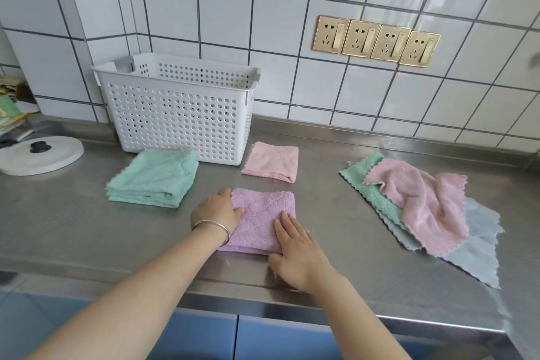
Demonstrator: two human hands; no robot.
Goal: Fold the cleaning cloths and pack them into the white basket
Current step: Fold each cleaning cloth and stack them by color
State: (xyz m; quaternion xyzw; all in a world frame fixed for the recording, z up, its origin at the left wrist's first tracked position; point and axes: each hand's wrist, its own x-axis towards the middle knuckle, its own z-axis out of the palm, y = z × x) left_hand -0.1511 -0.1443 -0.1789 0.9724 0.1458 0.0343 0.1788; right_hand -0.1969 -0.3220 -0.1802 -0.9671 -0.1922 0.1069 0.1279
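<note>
The fingers (285, 223) of the right hand (295, 254) lie straight and together, flat on the near right corner of the purple cloth (260, 219), thumb at its near edge; those of the left hand (217, 209) curl over the cloth's left edge and seem to hold it, though how firmly I cannot tell. Taking the purple cloth as the centre of the clock: the worktop (73, 222), steel, carries everything. The basket (181, 108) stands at eleven o'clock against the tiled wall, and no cloth shows over its rim or through its holes, so nothing looks packed as yet. At three o'clock, well apart, lies the unfolded pile: a grey cloth (479, 254) at the bottom, a green cloth (365, 181) across it and a pink cloth (420, 202) rumpled on top. At nine to ten o'clock a green stack (155, 178) sits folded, just in front of the basket. At twelve o'clock a folded pink square (271, 162) lies just beside the basket's right corner. The purple cloth is itself a neat square, so its folding looks all but done and this step reads as the last pressing flat. I judge the task somewhat past the middle of the folding: three colours lie folded, at least three cloths wait in the pile, and all the packing is left.
</note>
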